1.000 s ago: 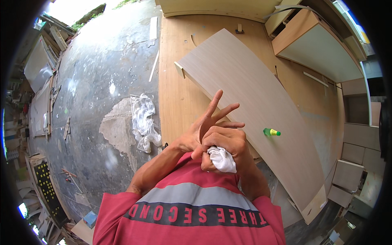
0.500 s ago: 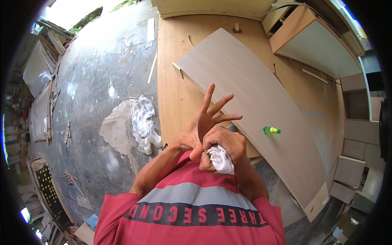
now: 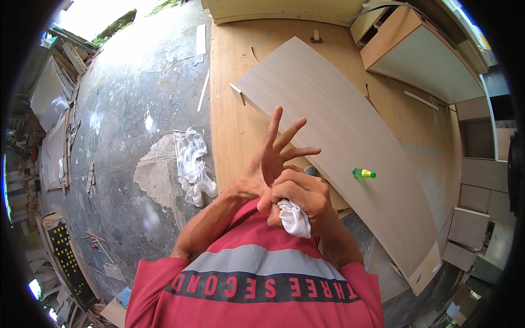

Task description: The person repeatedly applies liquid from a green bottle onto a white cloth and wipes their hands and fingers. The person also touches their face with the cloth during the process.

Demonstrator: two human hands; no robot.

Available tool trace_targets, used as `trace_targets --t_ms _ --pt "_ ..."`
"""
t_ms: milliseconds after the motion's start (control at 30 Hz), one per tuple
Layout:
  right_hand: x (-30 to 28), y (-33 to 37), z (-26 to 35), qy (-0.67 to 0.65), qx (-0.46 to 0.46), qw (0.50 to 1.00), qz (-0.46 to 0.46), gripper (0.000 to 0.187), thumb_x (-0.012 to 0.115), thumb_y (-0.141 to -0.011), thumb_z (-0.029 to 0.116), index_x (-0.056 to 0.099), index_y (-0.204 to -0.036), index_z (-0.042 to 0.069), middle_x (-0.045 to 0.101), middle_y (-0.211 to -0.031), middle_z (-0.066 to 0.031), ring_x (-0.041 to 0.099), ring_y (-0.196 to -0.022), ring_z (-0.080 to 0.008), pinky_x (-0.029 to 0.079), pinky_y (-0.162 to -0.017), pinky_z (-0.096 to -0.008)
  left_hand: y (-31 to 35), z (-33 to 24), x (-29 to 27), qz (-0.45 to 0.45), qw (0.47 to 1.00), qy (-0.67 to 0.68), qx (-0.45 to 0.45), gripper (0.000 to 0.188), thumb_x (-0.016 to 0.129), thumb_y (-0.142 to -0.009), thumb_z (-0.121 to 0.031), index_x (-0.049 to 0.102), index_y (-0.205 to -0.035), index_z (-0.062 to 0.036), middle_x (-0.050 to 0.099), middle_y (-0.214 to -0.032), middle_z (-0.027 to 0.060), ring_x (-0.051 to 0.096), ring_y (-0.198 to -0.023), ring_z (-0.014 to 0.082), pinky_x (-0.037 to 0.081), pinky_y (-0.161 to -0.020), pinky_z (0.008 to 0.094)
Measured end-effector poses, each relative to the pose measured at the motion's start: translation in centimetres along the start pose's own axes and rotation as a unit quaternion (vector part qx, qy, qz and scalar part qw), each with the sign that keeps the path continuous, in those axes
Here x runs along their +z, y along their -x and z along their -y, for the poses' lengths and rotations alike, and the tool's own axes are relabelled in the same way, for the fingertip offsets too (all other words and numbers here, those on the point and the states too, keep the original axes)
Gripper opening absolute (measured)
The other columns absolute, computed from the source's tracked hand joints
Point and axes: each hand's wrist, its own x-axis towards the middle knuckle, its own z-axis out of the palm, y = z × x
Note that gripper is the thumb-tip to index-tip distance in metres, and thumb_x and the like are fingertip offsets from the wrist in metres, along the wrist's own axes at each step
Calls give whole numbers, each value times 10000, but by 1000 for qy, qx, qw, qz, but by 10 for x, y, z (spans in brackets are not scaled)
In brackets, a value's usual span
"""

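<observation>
head view: right hand with white cloth against splayed left hand

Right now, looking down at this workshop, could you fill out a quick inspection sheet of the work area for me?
Surface: wooden bench, with a pale laminate board lying slantwise on it.
Job's things: white cloth, bunched in the right hand.
Clutter: small green and yellow bottle on the board; crumpled clear plastic on the concrete floor.
Hands: left hand open with fingers spread, its palm against the right fist.
Cables: nothing seen.
Surroundings: cabinet parts at right; stacked scrap boards at left.
</observation>
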Motion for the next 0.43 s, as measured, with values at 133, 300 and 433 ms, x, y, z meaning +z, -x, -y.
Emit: trace_targets --t_ms 133,300,433 --pt "5 6 0 -32 60 997 -30 218 770 -684 -2 649 -843 85 666 -773 -7 662 -694 -199 484 -649 -345 -2 0 -3 13 1000 -2 21 1679 1046 -464 -426 -162 -1625 -317 77 -1690 172 431 -1417 430 505 -1068 545" --pt "-2 5 -2 -35 56 998 21 219 773 -686 2 659 -852 89 668 -773 -15 663 -694 -196 489 -649 -353 0 3 -3 7 1000 -13 10 1677 1040 -462 -455 -159 -1626 -310 81 -1691 172 431 -1417 433 502 -1069 552" --pt "-8 7 -2 -31 48 997 54 215 782 -702 32 683 -881 100 669 -782 -33 675 -703 -203 494 -652 -363 1 5 -1 13 1000 1 14 1654 1035 -481 -451 -145 -1631 -305 84 -1694 168 422 -1425 430 490 -1077 566"
